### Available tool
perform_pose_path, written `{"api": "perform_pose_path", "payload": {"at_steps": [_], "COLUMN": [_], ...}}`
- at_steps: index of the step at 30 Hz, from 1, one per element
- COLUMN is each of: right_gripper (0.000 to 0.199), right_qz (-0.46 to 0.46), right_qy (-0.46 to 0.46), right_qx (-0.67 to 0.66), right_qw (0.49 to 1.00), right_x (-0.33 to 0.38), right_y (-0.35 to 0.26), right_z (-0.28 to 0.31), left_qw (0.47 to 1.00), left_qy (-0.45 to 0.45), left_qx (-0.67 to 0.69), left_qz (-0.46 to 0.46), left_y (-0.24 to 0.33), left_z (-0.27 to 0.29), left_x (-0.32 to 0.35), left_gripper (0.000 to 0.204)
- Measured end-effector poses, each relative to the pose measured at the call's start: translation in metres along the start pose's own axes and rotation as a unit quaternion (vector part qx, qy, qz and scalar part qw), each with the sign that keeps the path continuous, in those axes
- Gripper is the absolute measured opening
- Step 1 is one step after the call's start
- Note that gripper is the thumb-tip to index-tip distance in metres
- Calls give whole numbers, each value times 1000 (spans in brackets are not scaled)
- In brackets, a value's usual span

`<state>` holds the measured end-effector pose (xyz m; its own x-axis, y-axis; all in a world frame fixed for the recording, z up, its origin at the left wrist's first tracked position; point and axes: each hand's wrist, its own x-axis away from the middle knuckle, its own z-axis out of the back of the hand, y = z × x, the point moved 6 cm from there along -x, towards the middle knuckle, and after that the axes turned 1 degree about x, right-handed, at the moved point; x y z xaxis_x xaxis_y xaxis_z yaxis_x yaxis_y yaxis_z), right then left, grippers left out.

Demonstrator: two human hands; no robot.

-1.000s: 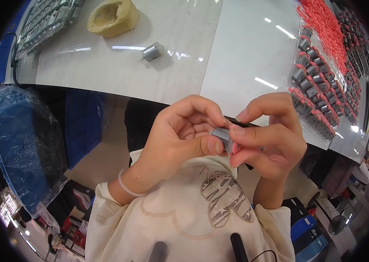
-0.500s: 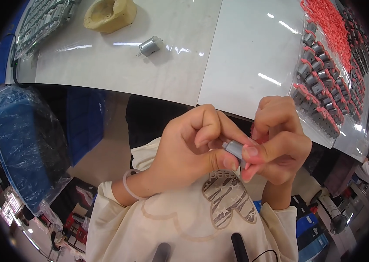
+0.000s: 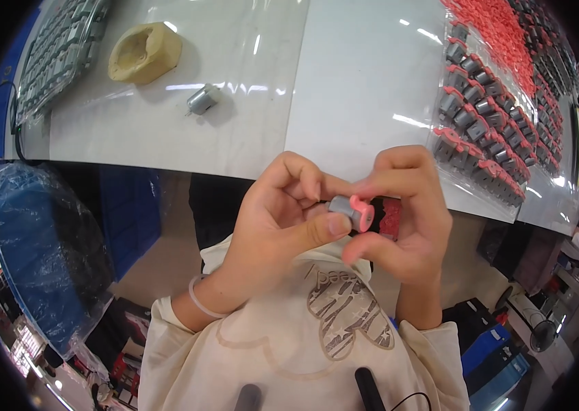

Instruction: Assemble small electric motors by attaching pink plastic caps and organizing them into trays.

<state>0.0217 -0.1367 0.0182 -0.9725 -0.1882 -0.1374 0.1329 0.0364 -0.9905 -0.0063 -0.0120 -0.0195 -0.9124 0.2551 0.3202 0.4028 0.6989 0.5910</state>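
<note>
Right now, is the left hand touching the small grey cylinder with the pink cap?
Touching: the head view shows the left hand thumb pressed on the small grey cylinder with the pink cap.

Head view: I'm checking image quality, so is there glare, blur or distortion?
Head view: white streaks of glare on the table; its edge bows from fisheye distortion, corners black; both hands and the small motor look sharp.

White worktable (image 3: 344, 89) seen across upper frame, covered by glossy clear sheet; ceiling light reflected as bright streaks. Blue bin (image 3: 36, 253) lined with clear plastic placed at left below table edge. Pale floor (image 3: 166, 260) glimpsed beneath. Clutter seen lower right.
</note>
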Motion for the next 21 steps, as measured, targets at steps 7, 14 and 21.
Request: {"api": "perform_pose_path", "payload": {"at_steps": [7,14,21], "right_gripper": [32,23,16], "right_qz": [47,51,-20], "right_qy": [-82,55,-20], "right_qx": [213,309,332], "right_qw": [973,948,943], "right_x": [-15,-97,-159], "right_y": [-26,-57,-11], "right_z": [20,141,168], "left_qw": [957,661,558], "left_qy": [-35,131,182], "left_qx": [-240,-625,-750], "left_qz": [-157,-395,-306], "left_y": [24,103,104], "left_z": [-1,7,11], "left_x": [7,16,-2], "left_gripper": [30,12,25]}}
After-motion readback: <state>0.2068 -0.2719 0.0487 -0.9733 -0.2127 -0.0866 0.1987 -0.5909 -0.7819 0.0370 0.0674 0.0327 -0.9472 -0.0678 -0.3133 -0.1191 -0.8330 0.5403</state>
